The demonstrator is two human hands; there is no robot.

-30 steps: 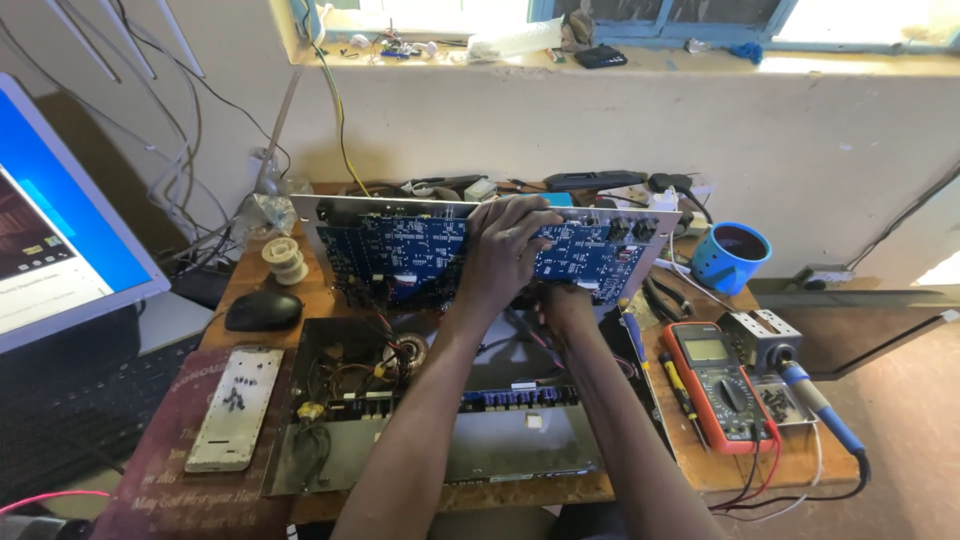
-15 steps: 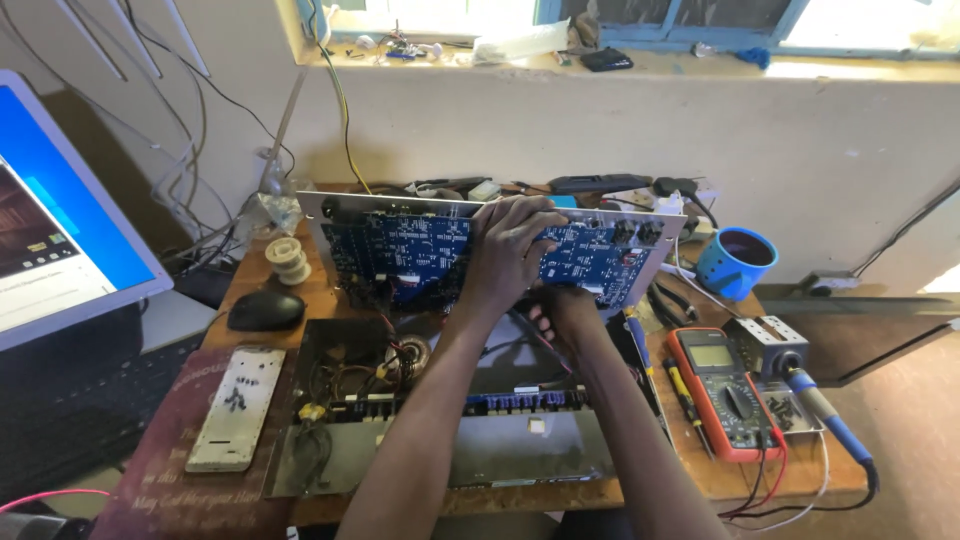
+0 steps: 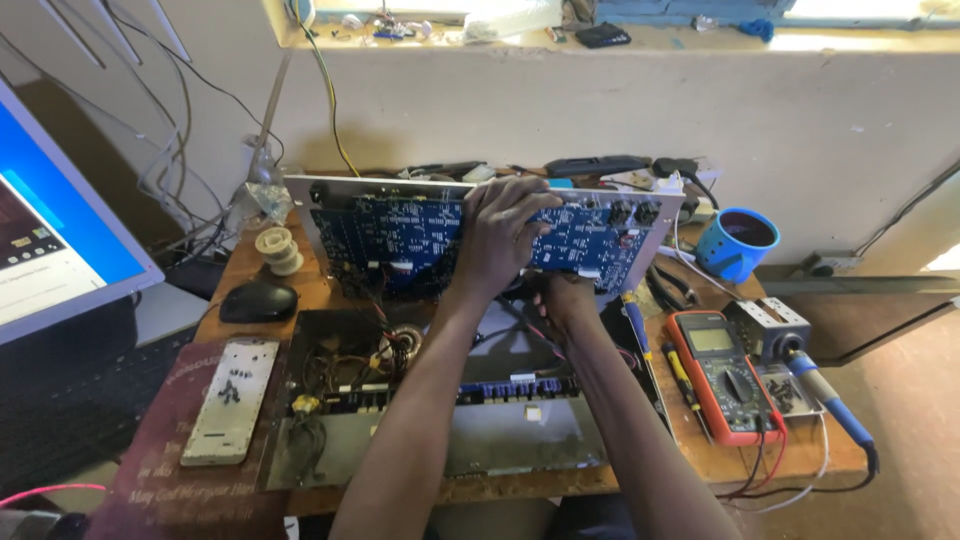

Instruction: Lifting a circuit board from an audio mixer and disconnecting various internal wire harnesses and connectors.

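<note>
A large blue circuit board (image 3: 400, 235) on a silver panel stands tilted up at the back of an open metal chassis (image 3: 520, 450). My left hand (image 3: 505, 232) lies over the middle of the board, fingers curled over its top edge and gripping it. Just below the board's lower edge is my right hand (image 3: 565, 300). Its fingers reach under the board and are hidden, so I cannot see what they hold. Inside the chassis are a toroidal coil (image 3: 403, 343), wires and a narrow blue board (image 3: 510, 388).
An orange multimeter (image 3: 720, 375) with leads lies at the right, beside a soldering iron (image 3: 825, 395) and its stand. A blue cup (image 3: 738, 243) is behind them. On the left are a black mouse (image 3: 258, 300), a solder spool (image 3: 277, 248), a white plate (image 3: 231, 400) and a lit monitor (image 3: 50, 220).
Both hands stay on the tilted board in nearly the same place. The board looks a little more upright; my head has shifted slightly.
</note>
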